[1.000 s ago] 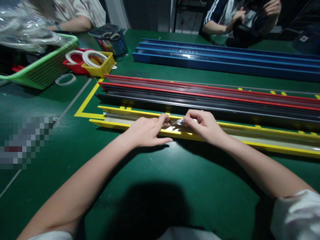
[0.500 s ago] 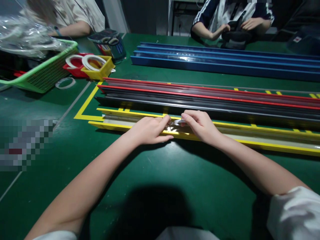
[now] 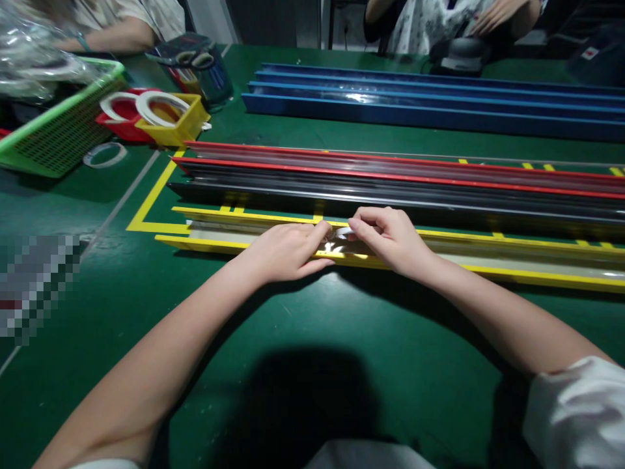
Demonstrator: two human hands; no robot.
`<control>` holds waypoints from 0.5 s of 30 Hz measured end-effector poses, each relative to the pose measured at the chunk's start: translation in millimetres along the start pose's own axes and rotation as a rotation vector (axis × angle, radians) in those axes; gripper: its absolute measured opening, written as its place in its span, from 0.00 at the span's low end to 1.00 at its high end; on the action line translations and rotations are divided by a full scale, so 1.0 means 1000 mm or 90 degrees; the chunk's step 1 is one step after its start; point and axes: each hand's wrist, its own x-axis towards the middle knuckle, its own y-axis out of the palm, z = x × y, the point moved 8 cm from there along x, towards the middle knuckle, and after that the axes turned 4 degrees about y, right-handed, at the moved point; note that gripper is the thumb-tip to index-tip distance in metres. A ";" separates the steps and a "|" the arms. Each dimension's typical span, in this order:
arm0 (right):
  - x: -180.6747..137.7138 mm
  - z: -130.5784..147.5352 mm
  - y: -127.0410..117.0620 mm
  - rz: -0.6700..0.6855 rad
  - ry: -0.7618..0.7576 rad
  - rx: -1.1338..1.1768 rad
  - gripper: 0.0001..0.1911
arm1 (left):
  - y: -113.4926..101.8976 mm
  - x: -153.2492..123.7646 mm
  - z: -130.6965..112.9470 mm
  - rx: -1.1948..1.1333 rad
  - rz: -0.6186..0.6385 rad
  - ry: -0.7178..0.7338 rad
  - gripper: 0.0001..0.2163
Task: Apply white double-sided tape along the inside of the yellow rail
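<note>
A long yellow channel (image 3: 508,263) with a pale inner floor lies across the table before me. My left hand (image 3: 293,251) grips its near wall, the thumb along the outside and the fingers reaching into the trough. To the right, my right hand (image 3: 390,238) is closed in a pinch on a thin white strip (image 3: 344,232), which rises from the trough between both hands. Shiny clear film (image 3: 334,247) glints beneath the strip. The fingertips of my left hand are partly hidden inside the channel.
Behind lie a black channel (image 3: 293,197), a red channel (image 3: 342,166) and blue channels (image 3: 390,114). At left stand a green basket (image 3: 63,140), a yellow bin (image 3: 188,124) with white tape rolls (image 3: 159,98), and a tool holder (image 3: 215,81). Two people sit opposite.
My view has shifted slightly. The white strip now curves more between my hands, which keep nearly the same places on the channel. Across the table, a person's hands have moved up.
</note>
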 end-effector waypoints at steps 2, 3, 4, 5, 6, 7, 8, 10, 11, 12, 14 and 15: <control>0.000 0.000 0.000 0.005 0.005 -0.005 0.23 | 0.000 0.000 -0.001 0.007 -0.002 0.007 0.20; 0.000 0.000 0.000 0.007 0.008 -0.007 0.23 | -0.001 0.000 -0.001 0.011 -0.003 0.008 0.20; 0.000 0.000 0.000 0.008 0.009 -0.008 0.22 | -0.001 0.000 -0.001 0.016 -0.003 0.008 0.20; 0.000 0.000 0.000 0.009 0.010 -0.010 0.22 | -0.001 0.000 -0.001 0.019 0.000 0.006 0.20; 0.000 0.000 0.000 0.009 0.010 -0.011 0.22 | -0.001 0.000 -0.001 0.022 0.005 0.003 0.21; 0.000 0.000 0.000 0.009 0.010 -0.012 0.22 | 0.000 0.000 -0.001 0.025 0.011 0.000 0.21; -0.001 0.000 0.000 0.010 0.010 -0.012 0.22 | 0.000 0.000 0.000 0.029 0.016 -0.005 0.22; -0.001 0.000 0.000 0.011 0.012 -0.012 0.22 | 0.000 0.000 0.000 0.038 0.025 -0.011 0.22; -0.001 0.000 0.001 0.012 0.012 -0.013 0.22 | 0.000 0.000 0.000 0.042 0.027 -0.013 0.23; -0.001 0.000 0.001 0.012 0.012 -0.012 0.22 | 0.000 0.000 0.000 0.045 0.027 -0.015 0.23; -0.001 0.000 0.001 0.013 0.013 -0.011 0.21 | -0.001 -0.001 0.001 0.043 0.027 -0.018 0.23; -0.001 0.000 0.001 0.012 0.013 -0.010 0.21 | -0.001 -0.001 0.001 0.040 0.028 -0.018 0.23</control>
